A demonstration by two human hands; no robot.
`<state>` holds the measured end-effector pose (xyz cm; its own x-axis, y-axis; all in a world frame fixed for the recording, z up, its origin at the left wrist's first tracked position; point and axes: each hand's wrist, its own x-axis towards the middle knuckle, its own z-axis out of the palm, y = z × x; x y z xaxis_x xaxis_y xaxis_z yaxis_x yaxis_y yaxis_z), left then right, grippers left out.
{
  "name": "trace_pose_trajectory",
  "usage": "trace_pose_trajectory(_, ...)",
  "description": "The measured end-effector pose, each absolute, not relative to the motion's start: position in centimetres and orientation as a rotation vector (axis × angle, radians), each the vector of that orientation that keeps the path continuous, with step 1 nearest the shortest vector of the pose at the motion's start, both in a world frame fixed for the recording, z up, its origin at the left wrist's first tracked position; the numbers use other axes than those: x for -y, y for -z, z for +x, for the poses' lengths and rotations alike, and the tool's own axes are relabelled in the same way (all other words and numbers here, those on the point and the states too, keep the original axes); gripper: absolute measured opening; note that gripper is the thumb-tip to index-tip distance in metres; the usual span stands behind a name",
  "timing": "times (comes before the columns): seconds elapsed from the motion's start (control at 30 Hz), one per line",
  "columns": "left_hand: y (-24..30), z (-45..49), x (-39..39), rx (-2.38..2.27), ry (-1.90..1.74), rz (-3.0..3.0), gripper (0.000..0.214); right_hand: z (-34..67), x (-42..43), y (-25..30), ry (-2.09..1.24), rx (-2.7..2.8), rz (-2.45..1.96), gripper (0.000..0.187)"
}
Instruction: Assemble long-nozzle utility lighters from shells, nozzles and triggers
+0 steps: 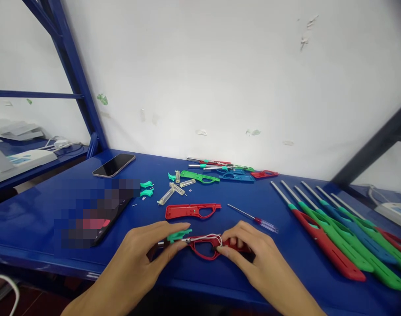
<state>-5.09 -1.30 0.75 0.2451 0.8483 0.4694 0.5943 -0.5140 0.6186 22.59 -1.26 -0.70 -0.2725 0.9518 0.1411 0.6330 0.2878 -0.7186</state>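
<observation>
My left hand (144,250) is closed around the front end of a gas lighter, its thumb and fingers on a teal plastic piece (179,235) and the metal tube. White wires (211,237) run from there to my right hand (256,248). That hand is closed on the lighter's red shell half (203,256), fingertips at a small dark part by the wire ends. Just beyond lies another red shell half (183,212), inner side up. A screwdriver (259,223) with a clear purple handle rests to its right. My fingers hide much of the red shell's right end.
Clear fuel tanks (167,196), teal triggers (146,192) and a green shell half (200,177) lie farther back. Several assembled lighters (335,245) are lined up at right. A phone (114,165) lies at back left; a partly blurred dark device (111,219) is nearer. A wall stands behind.
</observation>
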Motion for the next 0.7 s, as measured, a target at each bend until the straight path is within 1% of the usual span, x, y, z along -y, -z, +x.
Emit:
trace_pose_trajectory(0.13,-0.5,-4.6,1.2,-1.329,-1.157,2.219,0.027,22.4,1.1,0.4,-0.712,1.998,-1.4,0.013)
trace_pose_trajectory(0.23,-0.5,-3.6,0.9,-1.288,-1.142,2.236,0.029,22.3,1.2,0.2,-0.673,2.014,-1.39,0.016)
trace_pose_trajectory(0.4,-1.0,-1.4,0.1,-1.153,-1.027,2.316,0.03,22.2,1.5,0.2,-0.633,2.045,-1.38,0.019)
trace_pose_trajectory(0.7,0.0,-0.5,-0.9,-1.176,-0.967,2.268,0.028,22.4,1.9,0.3,-0.616,2.044,-1.338,0.014)
